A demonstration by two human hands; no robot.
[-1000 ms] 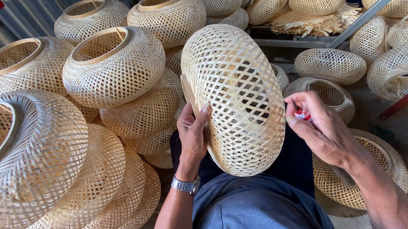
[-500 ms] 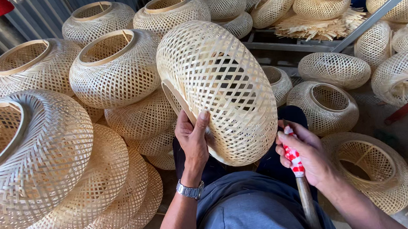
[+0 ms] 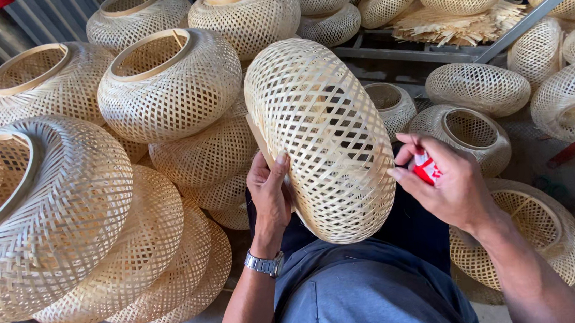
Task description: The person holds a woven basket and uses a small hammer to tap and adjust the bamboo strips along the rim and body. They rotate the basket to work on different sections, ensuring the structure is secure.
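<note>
The woven bamboo shade (image 3: 320, 142) is held on edge over the lap — gripped at its rim by the left hand (image 3: 269, 193); just right, the right hand (image 3: 443, 183) is clenched around a red-handled tool (image 3: 426, 168), possibly a knife.

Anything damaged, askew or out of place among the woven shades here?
Nothing stands out. The left hand steadies a woven bamboo shade on its edge while the right hand holds a red-handled tool beside it. The weave looks intact, and the stacked shades sit orderly.
</note>
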